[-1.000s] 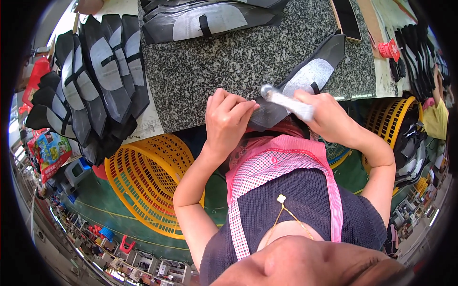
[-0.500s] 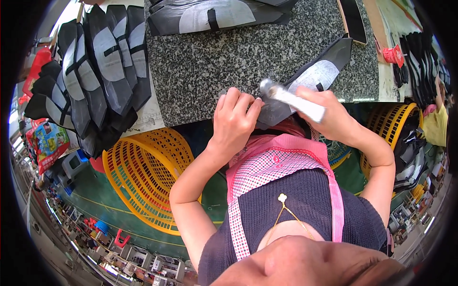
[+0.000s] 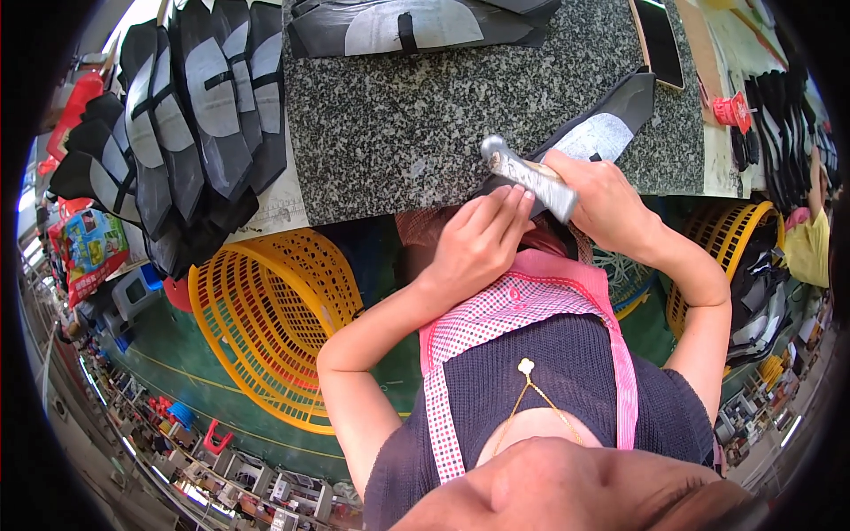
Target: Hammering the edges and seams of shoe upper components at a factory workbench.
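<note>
My right hand [image 3: 609, 203] is closed round a silvery hammer [image 3: 537, 181], whose rounded end points up and left over the granite slab [image 3: 381, 142]. Beneath it, a black flat piece with a grey patch [image 3: 630, 99] lies slantwise across the slab's near edge, like a cut shoe upper. My left hand [image 3: 482, 232] is at the near end of this piece, fingers close together over it beside the hammer; the thumb is hidden. Most of the near end is covered by my hands and the hammer.
Similar black-and-grey pieces [image 3: 212, 97] are stacked left of the slab, and more [image 3: 416, 26] lie at its far side. A phone [image 3: 657, 40] rests at the far right, near a red cup-like item [image 3: 731, 111]. Yellow baskets [image 3: 266, 327] stand below; another person's yellow clothing [image 3: 807, 248] shows far right.
My left hand has moved right and nearer my body, along the near end of the piece. The hammer has shifted slightly left with my right hand.
</note>
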